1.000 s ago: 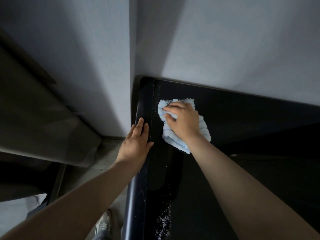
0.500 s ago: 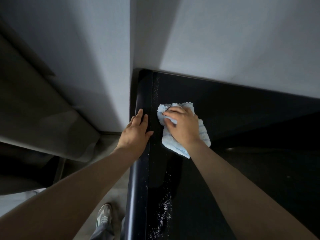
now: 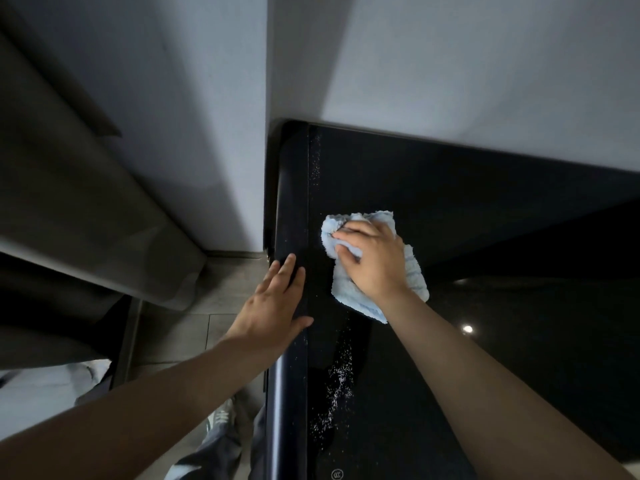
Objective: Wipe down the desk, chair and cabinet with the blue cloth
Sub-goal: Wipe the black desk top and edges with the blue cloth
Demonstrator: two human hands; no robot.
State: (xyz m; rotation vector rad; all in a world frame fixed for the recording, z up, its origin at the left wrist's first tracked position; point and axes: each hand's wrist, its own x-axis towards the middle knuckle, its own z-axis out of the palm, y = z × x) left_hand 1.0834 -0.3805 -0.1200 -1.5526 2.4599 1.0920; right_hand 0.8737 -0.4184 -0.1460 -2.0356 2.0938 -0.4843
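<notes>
Grey tiled floor [image 3: 180, 327] and a shoe [image 3: 221, 419] lay leftmost. The left hand [image 3: 273, 306] rested flat, fingers straight, on the black top's [image 3: 485, 220] rounded edge. White specks [image 3: 337, 379] lay near that edge. The right hand [image 3: 374, 261] gripped the bunched blue cloth [image 3: 346, 292], pressing it onto the top.

Crumpled light-blue terry cloth [image 3: 414, 275], gripped under right hand [image 3: 374, 261], spread on speck-dusted glossy black top [image 3: 485, 202] near left edge.

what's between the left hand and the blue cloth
Only a narrow bare strip of the black top lies between the left hand and the blue cloth, seen in the head view; they do not touch.
</notes>
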